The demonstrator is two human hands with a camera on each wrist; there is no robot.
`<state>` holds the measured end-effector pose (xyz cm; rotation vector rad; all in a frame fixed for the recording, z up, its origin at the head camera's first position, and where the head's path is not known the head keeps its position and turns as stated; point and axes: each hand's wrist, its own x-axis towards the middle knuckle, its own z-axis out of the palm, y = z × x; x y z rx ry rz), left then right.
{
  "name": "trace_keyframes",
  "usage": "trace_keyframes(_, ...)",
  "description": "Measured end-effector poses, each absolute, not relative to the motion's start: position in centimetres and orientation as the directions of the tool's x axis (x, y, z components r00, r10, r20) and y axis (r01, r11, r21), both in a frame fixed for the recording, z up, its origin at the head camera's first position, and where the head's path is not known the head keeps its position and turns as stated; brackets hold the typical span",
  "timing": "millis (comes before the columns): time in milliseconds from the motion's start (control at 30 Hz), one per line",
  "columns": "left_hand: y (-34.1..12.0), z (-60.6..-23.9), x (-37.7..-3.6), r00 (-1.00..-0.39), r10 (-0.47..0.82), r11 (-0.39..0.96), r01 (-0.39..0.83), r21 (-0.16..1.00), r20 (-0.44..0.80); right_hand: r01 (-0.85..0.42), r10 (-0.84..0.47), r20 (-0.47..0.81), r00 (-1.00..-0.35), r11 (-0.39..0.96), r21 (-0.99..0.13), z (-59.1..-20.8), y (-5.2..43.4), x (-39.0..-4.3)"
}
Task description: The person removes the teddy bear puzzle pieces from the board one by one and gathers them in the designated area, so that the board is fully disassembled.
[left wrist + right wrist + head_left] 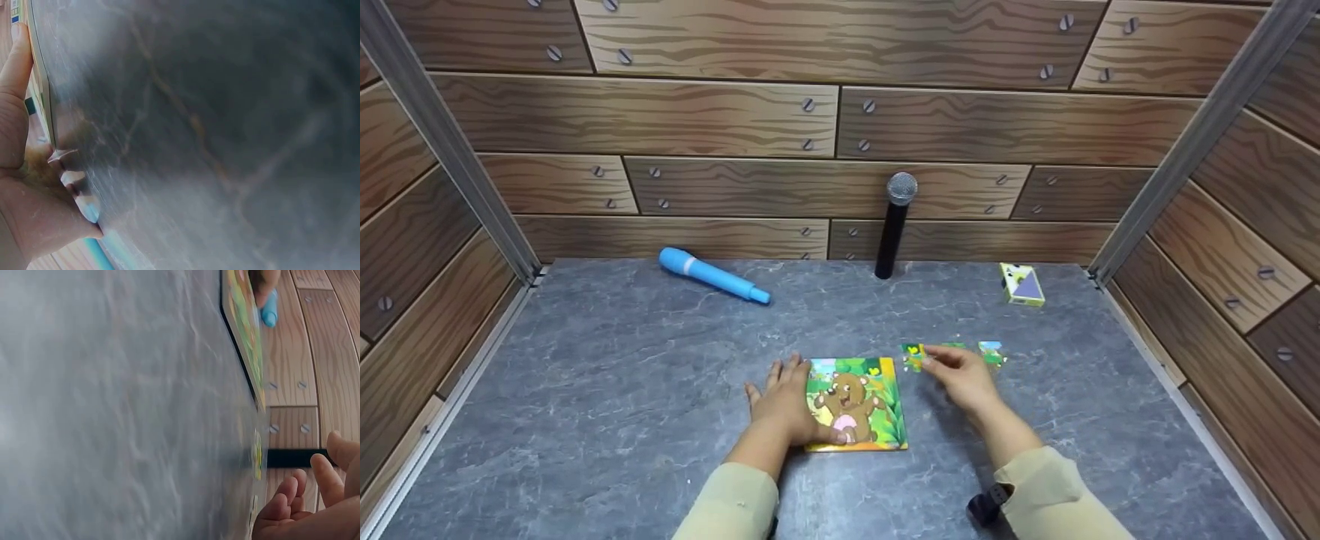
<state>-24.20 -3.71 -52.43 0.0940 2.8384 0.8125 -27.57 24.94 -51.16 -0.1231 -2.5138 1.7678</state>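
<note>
Right now the person's left hand (782,411) rests along the left side of a square bear puzzle (855,401), lying flat on the grey marbled counter (607,397). Its fingers are stretched out and spread near the upper left corner, and the thumb lies across the puzzle's lower part.

Over to the right, the right hand (966,376) hovers by a loose green-and-yellow puzzle piece (913,358), just beside the puzzle's upper right corner. Its fingers are loosely bent, thumb and forefinger apart, grasping nothing that I can see. More loose pieces (991,350) lie behind and beyond that hand, partly hidden.

Farther back, a blue microphone-shaped object (714,277) lies aslant, a black microphone (892,238) with a silver head stands upright, and a small yellow-edged box (1022,286) sits at the right.
</note>
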Motion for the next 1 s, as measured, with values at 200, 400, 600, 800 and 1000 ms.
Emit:
trace_keyframes(200, -3.7, -52.3, -24.1, -0.981, 0.110, 0.846, 0.009, 0.534, -0.158, -0.015, 0.023, 0.024, -0.999, 0.321, -0.947, -51.6, 23.4, -27.1)
trace_keyframes(400, -3.8, -52.3, -24.0, -0.981, 0.112, 0.842, 0.008, 0.539, -0.161, -0.014, -0.035, 0.001, -0.999, 0.365, -0.931, -52.1, 22.6, -26.5)
trace_keyframes(600, -3.8, -52.2, -24.0, -0.980, 0.112, 0.843, 0.008, 0.537, -0.162, -0.073, -0.114, 0.026, -0.993, 0.433, -0.898, -52.4, 22.1, -26.3)
trace_keyframes(800, -3.7, -52.2, -24.0, -0.980, 0.116, 0.848, 0.014, 0.529, -0.160, -0.111, -0.202, 0.014, -0.979, 0.478, -0.872, -52.4, 22.1, -26.0)
trace_keyframes(1000, -3.7, -52.2, -24.1, -0.980, 0.108, 0.850, 0.004, 0.527, -0.167, -0.135, -0.255, -0.008, -0.967, 0.537, -0.833, -52.6, 22.1, -26.1)
